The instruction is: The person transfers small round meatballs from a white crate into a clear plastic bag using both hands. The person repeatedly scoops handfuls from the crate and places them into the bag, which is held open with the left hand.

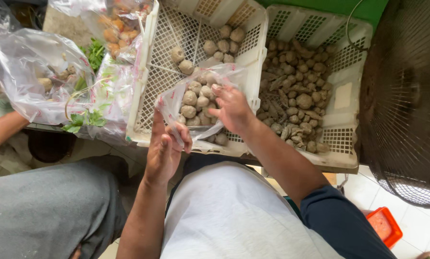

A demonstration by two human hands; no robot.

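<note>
My left hand (166, 146) pinches the near edge of a clear plastic bag (210, 76) that lies open inside a white slatted crate (153, 72). The bag holds several round pale-brown balls (195, 101). My right hand (232, 108) grips the bag's right side, fingers curled at its mouth and touching the balls. More loose balls (223, 43) sit at the far end of the same crate.
A second white crate (344, 96) on the right holds small brown pieces. At left, another person's arm (1, 129) holds a plastic bag (32, 72); bags with greens (92, 117) lie beside it. A dark wire fan guard (407, 96) stands right, a red container (384, 225) below.
</note>
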